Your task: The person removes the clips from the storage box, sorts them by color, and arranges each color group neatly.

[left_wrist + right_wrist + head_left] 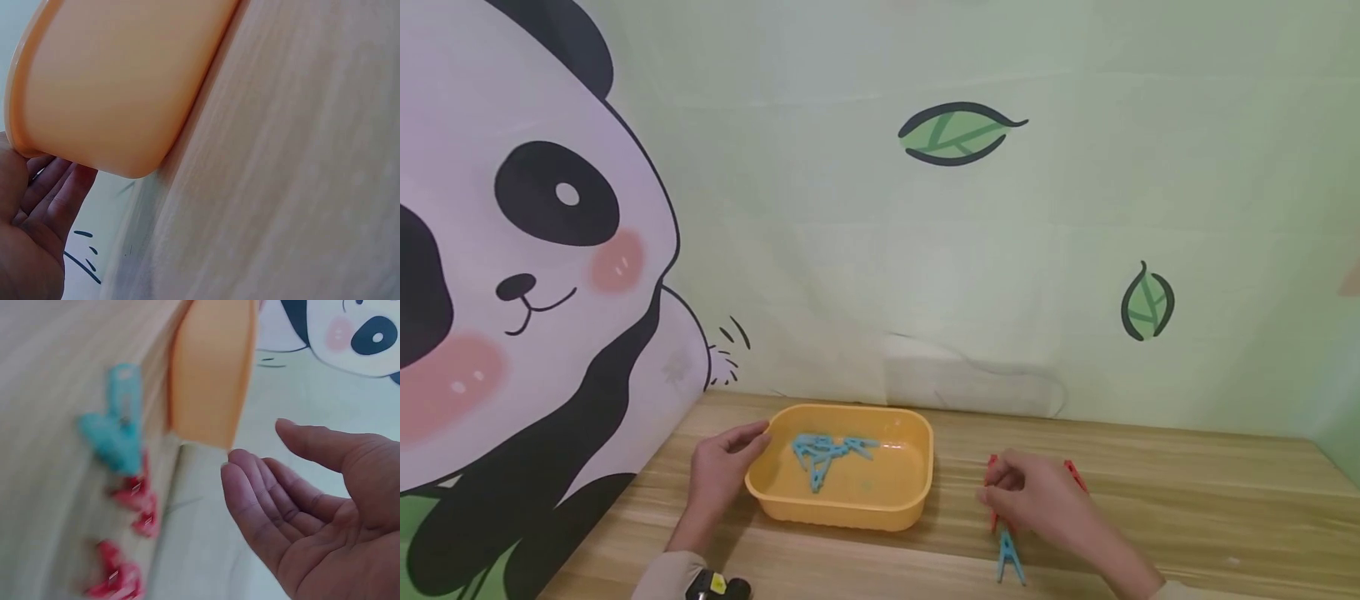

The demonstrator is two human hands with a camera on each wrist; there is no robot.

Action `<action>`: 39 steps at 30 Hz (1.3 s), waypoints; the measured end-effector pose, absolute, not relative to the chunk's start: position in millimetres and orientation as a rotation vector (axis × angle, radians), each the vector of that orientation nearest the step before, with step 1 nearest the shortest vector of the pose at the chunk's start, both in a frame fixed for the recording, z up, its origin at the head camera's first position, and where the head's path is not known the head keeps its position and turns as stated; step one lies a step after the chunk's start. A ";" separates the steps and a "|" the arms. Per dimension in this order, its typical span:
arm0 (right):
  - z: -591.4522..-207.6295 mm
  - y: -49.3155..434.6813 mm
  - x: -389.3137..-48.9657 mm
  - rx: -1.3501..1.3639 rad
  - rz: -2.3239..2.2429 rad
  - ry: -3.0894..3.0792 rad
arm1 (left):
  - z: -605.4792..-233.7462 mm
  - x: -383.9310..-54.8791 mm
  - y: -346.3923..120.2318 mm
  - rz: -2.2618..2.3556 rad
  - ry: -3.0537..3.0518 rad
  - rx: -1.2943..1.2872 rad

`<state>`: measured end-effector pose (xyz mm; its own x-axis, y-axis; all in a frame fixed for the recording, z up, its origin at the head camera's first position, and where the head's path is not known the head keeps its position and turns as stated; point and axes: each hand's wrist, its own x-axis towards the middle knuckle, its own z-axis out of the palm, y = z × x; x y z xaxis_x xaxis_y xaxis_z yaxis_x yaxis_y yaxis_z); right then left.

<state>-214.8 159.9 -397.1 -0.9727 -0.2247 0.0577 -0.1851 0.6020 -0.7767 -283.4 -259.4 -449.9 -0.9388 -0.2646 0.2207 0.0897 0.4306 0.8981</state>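
In the head view, a yellow plastic basin stands on the wooden table with several blue clothespins inside. My left hand holds its left rim; in the left wrist view, the fingers lie against the outside of the end wall below the rim. To the basin's right, my right hand hovers over a small group of clothespins, partly hiding them. The right wrist view shows its thumb and fingers apart with nothing between them. Nearby lie a blue clothespin and red clothespins.
A light green backdrop with a panda drawing and leaves rises behind the wooden table. A black device with a yellow label sits at my left wrist.
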 end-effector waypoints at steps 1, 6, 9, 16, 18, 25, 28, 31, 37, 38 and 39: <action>-392.8 154.7 -216.0 -0.375 -1.341 2.778 | -449.8 -283.3 -259.3 -1.510 -2.360 0.149; -377.2 127.7 -223.0 -0.586 -1.383 2.804 | -450.1 -283.9 -259.4 -1.512 -2.353 0.149; -374.7 110.4 -230.7 -0.721 -1.434 2.779 | -451.0 -284.5 -259.2 -1.518 -2.346 0.150; -378.9 74.6 -249.5 -0.852 -1.483 2.723 | -452.3 -285.8 -259.1 -1.515 -2.343 0.150; -380.6 66.8 -253.6 -0.871 -1.483 2.722 | -452.6 -286.1 -259.3 -1.512 -2.344 0.149; -389.6 44.1 -270.5 -0.930 -1.499 2.730 | -453.2 -285.8 -260.8 -1.509 -2.345 0.149; -394.7 36.0 -277.5 -0.950 -1.529 2.718 | -453.8 -285.1 -261.2 -1.513 -2.346 0.156; -399.4 28.7 -283.6 -0.958 -1.552 2.703 | -454.2 -285.1 -261.1 -1.519 -2.342 0.157; -406.9 18.2 -294.9 -0.901 -1.514 2.709 | -454.0 -286.2 -261.3 -1.523 -2.342 0.154; -408.0 17.2 -297.1 -0.887 -1.505 2.713 | -453.7 -286.4 -261.3 -1.523 -2.345 0.156; -409.0 16.3 -299.4 -0.874 -1.500 2.715 | -453.4 -286.6 -261.3 -1.521 -2.345 0.155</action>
<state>-299.4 16.3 -409.0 -0.8497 -0.4190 0.3200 -0.4939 0.4204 -0.7611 -286.6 -261.3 -453.4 -0.9362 -0.2724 0.2223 0.0919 0.4205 0.9026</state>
